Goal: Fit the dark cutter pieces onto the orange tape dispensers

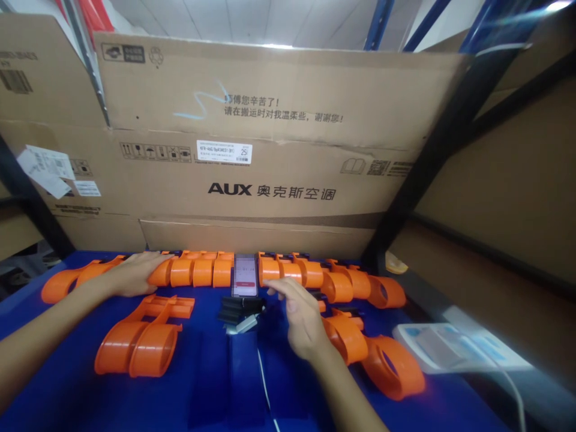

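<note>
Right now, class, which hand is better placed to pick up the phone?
Probably the right hand: its fingers are close beside the phone, whereas the left hand is farther away, over the left part of the back row of orange rings.

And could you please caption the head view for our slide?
Left hand on a row of orange parts, right hand near the phone.

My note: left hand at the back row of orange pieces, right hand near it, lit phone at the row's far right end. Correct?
No: the head view shows the lit phone mid-row, with orange pieces on both sides. The left hand is at that row and the right hand near it, as noted.
</note>
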A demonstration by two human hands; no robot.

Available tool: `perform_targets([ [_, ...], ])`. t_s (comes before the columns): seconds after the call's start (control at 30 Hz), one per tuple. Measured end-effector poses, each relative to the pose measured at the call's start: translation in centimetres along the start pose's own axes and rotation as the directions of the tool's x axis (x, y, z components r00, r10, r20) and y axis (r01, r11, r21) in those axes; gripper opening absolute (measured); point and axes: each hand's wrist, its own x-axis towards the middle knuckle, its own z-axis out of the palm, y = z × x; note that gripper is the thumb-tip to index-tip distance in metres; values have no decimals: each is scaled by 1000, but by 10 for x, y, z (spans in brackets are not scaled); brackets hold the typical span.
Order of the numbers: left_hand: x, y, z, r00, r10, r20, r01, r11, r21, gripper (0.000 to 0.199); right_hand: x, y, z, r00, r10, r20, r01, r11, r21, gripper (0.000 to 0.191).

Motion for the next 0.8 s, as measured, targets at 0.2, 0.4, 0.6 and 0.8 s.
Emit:
perform_targets([
  [0.2,1,8,-11,1000,14,2,-15,998,67,81,1,-4,1,1000,4,-6,-4,1000,-19,48],
  [0.4,-11,18,-46,979,154,-135,-133,979,152,79,2,-7,-1,1000,5,10,-4,1000,-29,49],
  [0.6,-32,44,-99,942,227,-246,-158,950,269,66,4,-9,0,1000,-2,8,3,999,-52,40],
  [0.8,-54,118,-112,857,343,-384,-271,935,229,75,7,-11,6,998,60,4,-60,993,-101,27],
])
